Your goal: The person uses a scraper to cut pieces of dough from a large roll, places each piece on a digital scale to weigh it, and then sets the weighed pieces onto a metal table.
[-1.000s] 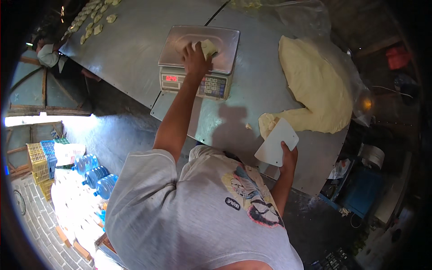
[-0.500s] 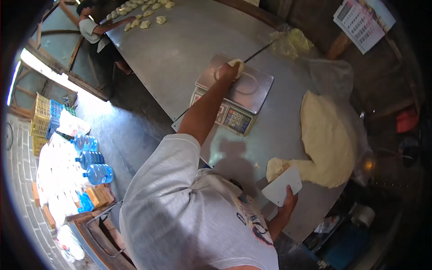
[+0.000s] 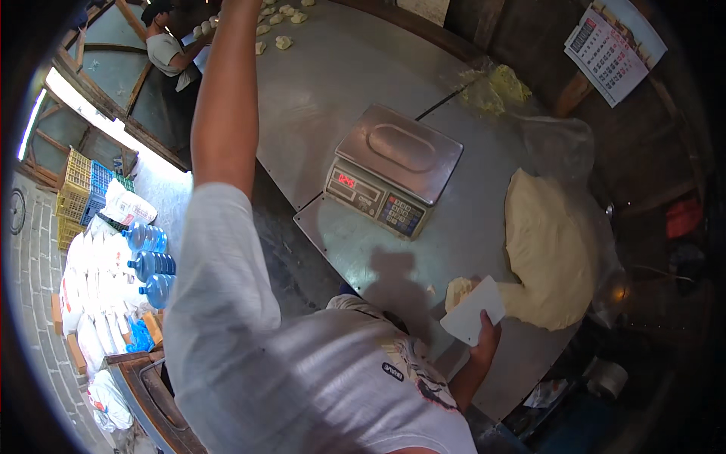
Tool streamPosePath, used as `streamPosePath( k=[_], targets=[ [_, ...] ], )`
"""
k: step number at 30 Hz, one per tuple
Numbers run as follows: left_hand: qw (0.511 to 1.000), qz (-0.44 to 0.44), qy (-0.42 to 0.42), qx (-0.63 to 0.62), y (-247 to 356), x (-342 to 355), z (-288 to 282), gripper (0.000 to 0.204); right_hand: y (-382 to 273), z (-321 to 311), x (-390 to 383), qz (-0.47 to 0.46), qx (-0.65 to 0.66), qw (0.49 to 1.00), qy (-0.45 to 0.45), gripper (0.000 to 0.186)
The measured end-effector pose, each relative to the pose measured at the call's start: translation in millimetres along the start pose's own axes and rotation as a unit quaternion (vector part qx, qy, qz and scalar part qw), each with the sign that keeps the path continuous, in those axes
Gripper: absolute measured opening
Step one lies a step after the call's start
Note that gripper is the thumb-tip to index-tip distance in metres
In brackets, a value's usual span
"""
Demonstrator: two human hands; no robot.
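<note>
- Left arm [image 3: 227, 113], one: stretched forward past the top edge; half a second earlier I have its hand at the weighing pan with a piece of dough.
- Left hand: out of my view; I cannot tell whether it is gripping or empty, nor where that piece now is.
- Pan [image 3: 401, 147], metal: bare now, the chief change. I judge that the piece has been carried off toward the far end, leaving the pan free.
- Scale [image 3: 376, 198], one: on the table [image 3: 302, 113] in front of the wearer, red display [image 3: 346, 181] lit.
- Right hand [image 3: 488, 342], one: closed around the lower edge of the scraper, grip unchanged.
- Scraper [image 3: 475, 310], white, flat: held tilted, in front of part of the dough's narrow end.
- Dough [image 3: 552, 253], large pale mass: on the table to the right of the scale, narrow end reaching left to the scraper; I judge ample stock remains to portion.
- Dough pieces [image 3: 283, 42], several, small: at the far end, spaced apart, beside the forearm.
- Co-worker [image 3: 168, 54], one: at the far left edge, an arm reaching toward the pieces.
</note>
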State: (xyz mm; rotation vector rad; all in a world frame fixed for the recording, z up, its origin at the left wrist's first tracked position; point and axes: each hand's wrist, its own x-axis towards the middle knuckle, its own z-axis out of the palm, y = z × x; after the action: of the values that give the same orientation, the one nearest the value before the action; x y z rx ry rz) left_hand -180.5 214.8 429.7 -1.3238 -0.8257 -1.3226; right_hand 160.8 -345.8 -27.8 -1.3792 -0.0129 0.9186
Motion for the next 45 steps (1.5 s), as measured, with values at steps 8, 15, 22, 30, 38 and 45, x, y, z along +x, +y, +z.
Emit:
streamPosePath(
  k=[8, 15, 22, 30, 38, 45],
  targets=[
    [0.658, -0.067, -0.632, -0.404, 278, -256, -207, 0.057, 4, -46, -20, -0.013, -0.001, 0.999, 0.047, 0.050],
    [0.548, 0.132, -0.650, -0.509, 386, -476, -447, 0.032, -8, -96, -36, 0.026, -0.073, 0.985, 0.155, 0.052],
    [0.245, -0.481, -0.646, -0.539, 428, -399, -429, 0.016, -33, -139, -36, 0.008, -0.017, 0.989, 0.148, 0.052],
    [0.569, -0.124, -0.587, -0.563, 480, -408, -425, 0.045, -80, -51, 28, -0.277, -0.506, 0.817, -0.016, 0.048],
    [0.454, -0.181, -0.721, -0.492, 459, -397, -436, 0.031, -17, 20, 79, -0.202, -0.676, 0.704, -0.080, 0.037],
    [0.446, -0.310, -0.717, -0.437, 458, -402, -438, 0.031, 3, 45, 105, -0.214, -0.641, 0.732, -0.092, 0.025]
  ],
)
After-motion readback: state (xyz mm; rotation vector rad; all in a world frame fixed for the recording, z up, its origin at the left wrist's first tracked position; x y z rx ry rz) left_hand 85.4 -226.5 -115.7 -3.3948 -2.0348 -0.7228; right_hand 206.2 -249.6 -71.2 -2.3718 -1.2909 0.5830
